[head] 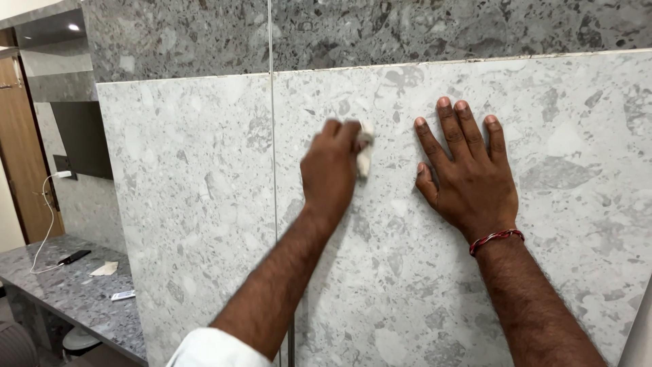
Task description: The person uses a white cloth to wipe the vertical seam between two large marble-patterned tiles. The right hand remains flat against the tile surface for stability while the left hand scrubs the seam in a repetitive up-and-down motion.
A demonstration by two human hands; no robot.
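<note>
Left hand point(331, 170) clenched on white cloth point(366, 155), soft, light, bunched for grip | right hand point(468, 173) released, flat against stone slab point(407, 272), stiff, heavy.

The left hand point(331, 170) is motion-blurred and covers most of the white cloth point(366, 153). The light stone slab point(204, 204) runs past the right and bottom edges. Small items on the grey counter point(68, 285) are unidentifiable.

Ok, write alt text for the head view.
A left hand presses a small white cloth against a light grey speckled wall tile, while the right hand lies flat on the same tile, a red thread round its wrist. Lower left, a grey counter holds a phone.
</note>
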